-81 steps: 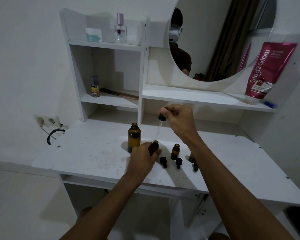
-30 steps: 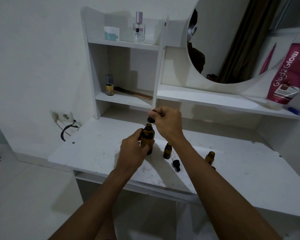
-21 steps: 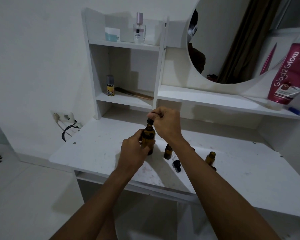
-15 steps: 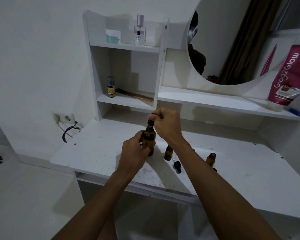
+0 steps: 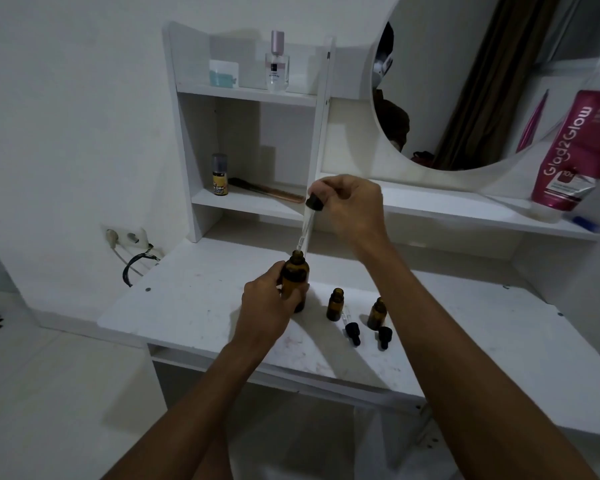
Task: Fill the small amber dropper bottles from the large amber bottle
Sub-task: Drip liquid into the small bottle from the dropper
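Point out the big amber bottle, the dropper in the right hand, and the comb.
big amber bottle [image 5: 297, 271], head view, on its shoulder below the neck.
dropper [image 5: 307, 225], head view, on its glass tube.
comb [image 5: 269, 192], head view, on the middle of its length.

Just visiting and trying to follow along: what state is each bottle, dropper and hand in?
Large amber bottle: upright, uncapped, gripped by the left hand.
Dropper: tilted, pinched by the right hand, tip at that bottle's mouth.
Small amber bottles: upright, uncapped.
Dropper caps: lying loose on the table.
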